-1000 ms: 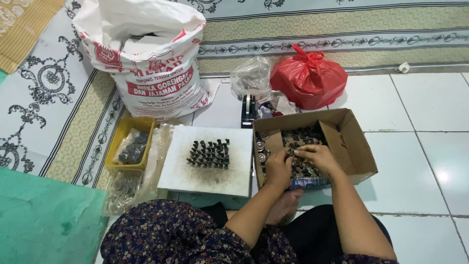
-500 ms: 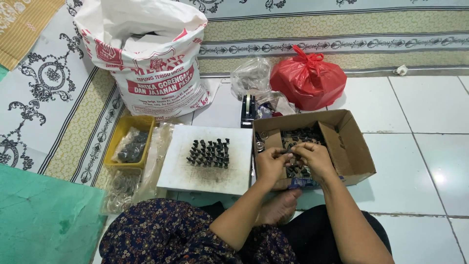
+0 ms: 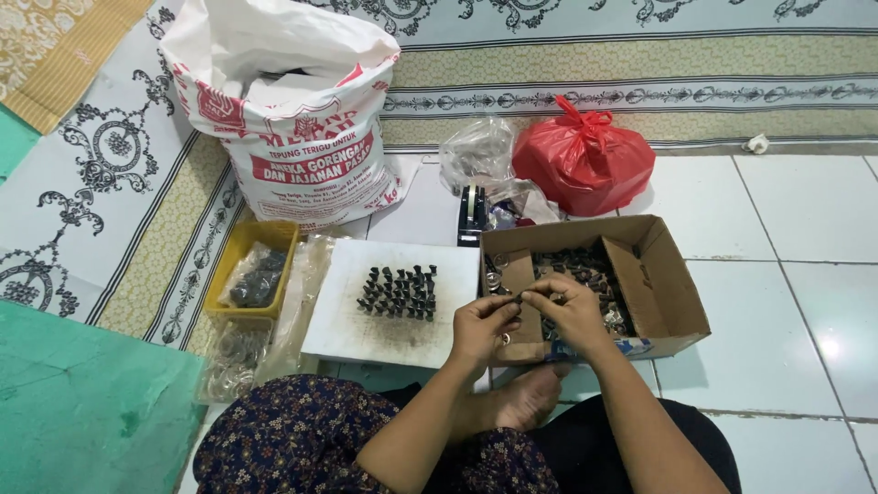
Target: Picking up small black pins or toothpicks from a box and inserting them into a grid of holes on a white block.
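Note:
My left hand [image 3: 483,322] and my right hand [image 3: 572,306] meet above the near left corner of an open cardboard box [image 3: 672,302]. Together they pinch a small dark metal part [image 3: 526,297] between the fingertips. The box holds a heap of small dark and silvery metal parts [image 3: 585,270]. To the left lies a white board [image 3: 352,325] with several small dark parts [image 3: 398,293] standing on it in rows.
A yellow tray [image 3: 240,245] with a bag of dark parts sits left of the board. Behind stand a large white sack [image 3: 293,119], a clear plastic bag [image 3: 476,151], a red plastic bag [image 3: 585,160] and a tape dispenser [image 3: 471,212]. My bare foot [image 3: 521,402] lies under the box.
Both hands have lifted out of the box and come together at its near left corner, now pinching a small part between them.

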